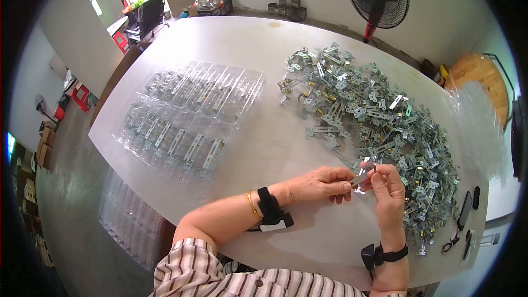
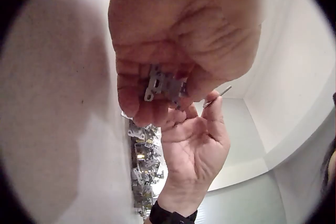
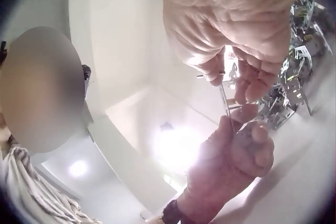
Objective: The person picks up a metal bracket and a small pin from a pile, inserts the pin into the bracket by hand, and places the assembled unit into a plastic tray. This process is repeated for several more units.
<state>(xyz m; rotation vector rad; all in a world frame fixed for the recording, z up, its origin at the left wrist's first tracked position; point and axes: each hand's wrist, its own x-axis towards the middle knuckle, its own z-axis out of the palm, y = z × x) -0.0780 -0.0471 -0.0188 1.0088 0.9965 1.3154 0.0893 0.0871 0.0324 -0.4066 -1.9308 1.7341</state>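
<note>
In front of the body, a small silver metal bracket (image 1: 360,178) lies between the two hands. My left hand (image 1: 323,183) grips it between thumb and fingers; the left wrist view shows the slotted, holed end of the bracket (image 2: 163,85) against the curled fingers. My right hand (image 1: 390,188) meets it from the other side, thumb and forefinger pinching a thin metal pin (image 2: 224,91). A narrow edge of the bracket (image 3: 224,100) spans the gap between the hands in the right wrist view. Whether pin and bracket are one piece I cannot tell.
A large heap of similar metal parts (image 1: 379,110) spreads beside and beyond the right hand. Clear plastic trays (image 1: 242,118) with rows of parts lie at left. Scissors (image 1: 452,242) and dark tools sit near the right edge; plastic sheets (image 1: 481,126) stand behind them.
</note>
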